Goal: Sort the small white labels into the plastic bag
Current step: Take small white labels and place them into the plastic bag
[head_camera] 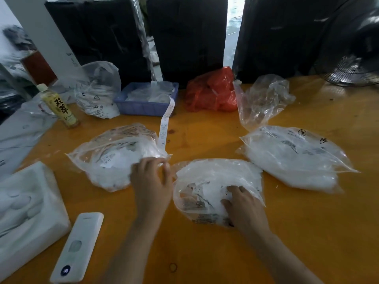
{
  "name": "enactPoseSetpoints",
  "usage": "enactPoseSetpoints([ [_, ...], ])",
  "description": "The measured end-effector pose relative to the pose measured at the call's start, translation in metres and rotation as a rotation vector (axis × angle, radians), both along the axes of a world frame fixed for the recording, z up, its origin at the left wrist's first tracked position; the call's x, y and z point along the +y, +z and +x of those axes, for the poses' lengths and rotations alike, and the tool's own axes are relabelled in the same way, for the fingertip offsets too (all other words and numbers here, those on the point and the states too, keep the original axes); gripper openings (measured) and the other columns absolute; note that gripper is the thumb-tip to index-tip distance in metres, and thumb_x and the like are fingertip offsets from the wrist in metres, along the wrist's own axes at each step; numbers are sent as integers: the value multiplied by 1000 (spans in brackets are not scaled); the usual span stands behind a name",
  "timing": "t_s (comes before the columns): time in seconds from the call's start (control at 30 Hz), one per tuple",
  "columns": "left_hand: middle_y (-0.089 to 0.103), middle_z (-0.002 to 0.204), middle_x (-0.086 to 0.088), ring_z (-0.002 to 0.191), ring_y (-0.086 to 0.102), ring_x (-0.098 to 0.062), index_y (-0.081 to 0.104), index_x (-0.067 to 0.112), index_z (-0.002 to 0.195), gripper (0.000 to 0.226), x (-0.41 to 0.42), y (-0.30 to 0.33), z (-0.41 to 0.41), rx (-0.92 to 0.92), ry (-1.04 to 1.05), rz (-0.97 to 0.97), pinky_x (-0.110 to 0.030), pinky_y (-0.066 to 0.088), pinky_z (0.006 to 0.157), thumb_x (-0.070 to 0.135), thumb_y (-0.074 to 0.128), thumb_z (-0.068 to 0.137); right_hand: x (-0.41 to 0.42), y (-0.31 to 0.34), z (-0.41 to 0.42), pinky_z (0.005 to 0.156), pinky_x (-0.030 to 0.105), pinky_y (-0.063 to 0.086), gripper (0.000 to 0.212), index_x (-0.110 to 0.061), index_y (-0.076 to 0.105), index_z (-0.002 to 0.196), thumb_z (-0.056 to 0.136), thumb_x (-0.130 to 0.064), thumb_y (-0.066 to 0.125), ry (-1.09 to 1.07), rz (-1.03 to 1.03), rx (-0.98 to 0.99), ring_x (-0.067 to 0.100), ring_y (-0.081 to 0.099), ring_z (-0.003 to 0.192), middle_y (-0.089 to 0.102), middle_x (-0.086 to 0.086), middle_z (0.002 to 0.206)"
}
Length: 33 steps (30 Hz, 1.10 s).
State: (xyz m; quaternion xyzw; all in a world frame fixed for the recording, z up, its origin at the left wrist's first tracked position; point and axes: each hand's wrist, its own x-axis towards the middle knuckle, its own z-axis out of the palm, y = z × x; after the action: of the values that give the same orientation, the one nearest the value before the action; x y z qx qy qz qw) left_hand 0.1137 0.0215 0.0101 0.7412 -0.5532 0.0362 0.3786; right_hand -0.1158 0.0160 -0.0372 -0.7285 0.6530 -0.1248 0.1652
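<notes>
Clear plastic under both hands. Right hand lying on the near bag, fingers bent and pressing into the film over the white labels inside; whether pinching a label through the plastic or only pressing, hard to tell. Left hand at the near right corner of the left bag, fingers curled around its rim, seemingly gripping the film, though motion blur smears the fingertips. Both bags flat on the orange table, nearly touching between the two hands.

Further right, a third bag full of white labels, apart from the near bag, with bare table between. Behind it an empty crumpled bag, upright. Label strip hanging from the blue tray down to the left bag's far edge. Red bag beside the tray, bottle and another filled bag on the left.

White remote near the left forearm, foam block just beyond it at the table's left edge. Open table in front of and right of the right arm, out to the near edge. Black bales walling off the far edge, fan at the far right corner.
</notes>
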Motion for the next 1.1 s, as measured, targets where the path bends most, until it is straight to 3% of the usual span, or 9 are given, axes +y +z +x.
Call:
enactPoseSetpoints([
  [0.17, 63, 108, 11, 101, 60, -3, 74, 18, 111, 20, 40, -21, -81, 260, -360, 123, -20, 55, 86, 27, 56, 107, 1, -1, -8, 70, 32, 51, 10, -22, 62, 102, 102, -27, 54, 17, -72, 14, 19, 63, 84, 65, -3, 98],
  [0.33, 64, 127, 12, 116, 59, -1, 67, 25, 127, 22, 44, -40, -104, 297, -342, 294, -4, 44, 94, 23, 56, 108, 2, -2, -13, 78, 30, 54, 24, -23, 58, 119, 100, -39, 57, -12, -62, -7, 19, 65, 96, 68, -1, 114],
  [0.43, 60, 141, 11, 131, 53, -5, 61, 27, 137, 29, 40, -48, -104, 234, -295, 368, -13, 41, 104, 22, 53, 110, 3, -3, -9, 74, 27, 53, 42, -31, 52, 132, 97, -54, 58, 53, -82, 21, 15, 66, 95, 65, -5, 119],
  [0.63, 57, 142, 9, 128, 54, -6, 59, 27, 137, 28, 39, -59, -97, 197, -255, 449, -8, 38, 91, 25, 51, 110, -14, -7, 3, 69, 31, 37, 21, -29, 59, 113, 99, -45, 57, 40, -114, 19, 18, 65, 95, 62, -7, 112],
  [0.77, 60, 134, 12, 121, 55, -3, 60, 26, 135, 28, 41, -53, -98, 238, -264, 431, -9, 42, 89, 35, 51, 110, -10, -6, 0, 58, 20, 37, 18, -31, 56, 104, 97, -47, 61, 47, -199, -91, 6, 60, 74, 62, -15, 92],
  [0.83, 60, 124, 22, 115, 57, 3, 61, 30, 133, 31, 42, -43, -101, 334, -275, 376, -5, 43, 85, 44, 47, 109, -3, -4, -2, 50, 15, 34, 19, -35, 50, 92, 94, -45, 67, 43, -185, -237, 0, 53, 61, 56, -19, 73],
  [0.93, 60, 104, 41, 102, 64, 9, 59, 51, 120, 36, 42, -26, -104, 702, -341, 368, -9, 51, 86, 67, 34, 100, 9, 3, -6, 51, 16, 42, 31, -35, 45, 79, 91, -37, 73, 31, -179, -491, 1, 53, 59, 50, -14, 61],
  [1.03, 71, 111, 30, 104, 68, 8, 66, 57, 118, 43, 40, -19, -106, 954, -429, 448, -24, 57, 93, 76, 36, 94, 16, 17, -8, 52, 20, 46, 24, -29, 50, 84, 93, -30, 72, 40, -113, -553, 3, 56, 61, 55, -11, 66],
  [1.1, 74, 113, 29, 107, 67, 10, 69, 62, 112, 31, 38, -17, -109, 1022, -467, 465, -22, 55, 92, 74, 47, 93, 15, 28, -11, 60, 19, 51, 16, -29, 56, 95, 94, -26, 72, 91, -37, -545, 2, 61, 70, 63, -15, 80],
])
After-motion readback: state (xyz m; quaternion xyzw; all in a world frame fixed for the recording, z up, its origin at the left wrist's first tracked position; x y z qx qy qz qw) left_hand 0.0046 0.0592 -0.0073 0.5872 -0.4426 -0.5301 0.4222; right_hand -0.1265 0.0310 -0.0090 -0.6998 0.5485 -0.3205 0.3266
